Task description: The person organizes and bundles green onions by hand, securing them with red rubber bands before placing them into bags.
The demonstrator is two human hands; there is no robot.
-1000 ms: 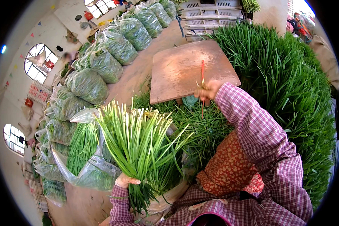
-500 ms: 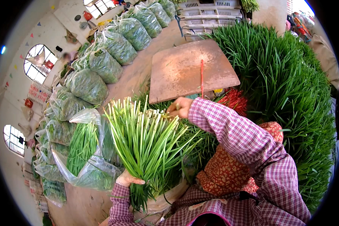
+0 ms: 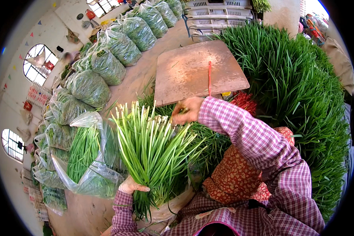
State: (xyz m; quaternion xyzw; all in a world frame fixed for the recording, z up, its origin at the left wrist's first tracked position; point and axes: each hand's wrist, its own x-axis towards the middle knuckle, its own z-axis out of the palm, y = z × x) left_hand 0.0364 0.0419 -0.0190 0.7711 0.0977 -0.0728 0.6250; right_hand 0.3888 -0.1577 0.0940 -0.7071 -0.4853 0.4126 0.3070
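A thick bunch of garlic chives (image 3: 153, 145) fans out in front of me, its pale cut ends up and the dark leaf tips hanging down. My left hand (image 3: 133, 185) is closed around the lower, leafy part. At the upper right of the bunch, beside the pale ends, my right hand (image 3: 188, 111) has its fingers bent together in a pinch. What lies between those fingertips is too small to make out. Just beyond my right hand stands a square reddish-brown board (image 3: 196, 72) with a red strip hanging over its near edge.
An open clear plastic bag (image 3: 94, 173) of chives stands at left, near several filled bags (image 3: 88, 88) in a row. A large heap of green chives (image 3: 287, 78) rises on the right. Red ties (image 3: 244, 104) lie beside the board. White crates (image 3: 220, 17) are stacked behind.
My right hand has shifted slightly left and down along the pale ends of the bunch. My left hand keeps its hold, and the view has moved a little.
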